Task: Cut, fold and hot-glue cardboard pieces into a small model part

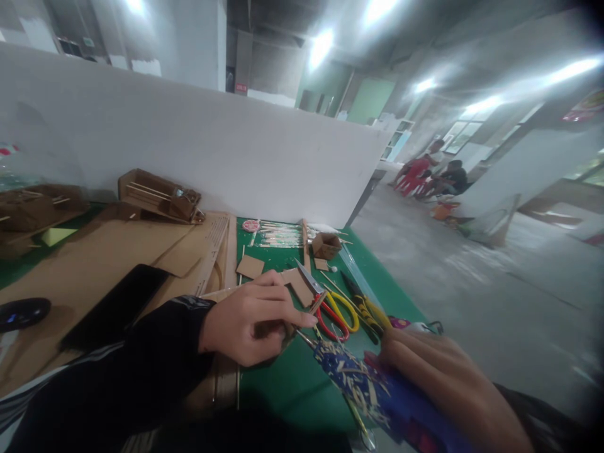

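My left hand (255, 318) is closed on a small brown cardboard piece, mostly hidden by the fingers. My right hand (434, 371) wraps round a blue patterned tool (349, 377), whose thin metal tip points left and lies close to my left fingertips. Just beyond the hands, scissors with red and yellow handles (346, 311) rest on the green table (302, 396). To their right are pliers with yellow and black handles (365, 311). A bent cardboard strip (299, 289) lies by the scissor blades.
Thin sticks (280, 234) and a small open cardboard box (325, 245) lie toward the white partition (212, 145). At left are a black phone-like slab (116, 305), cardboard sheets and a larger cardboard construction (158, 196). People (425, 173) sit far off at right.
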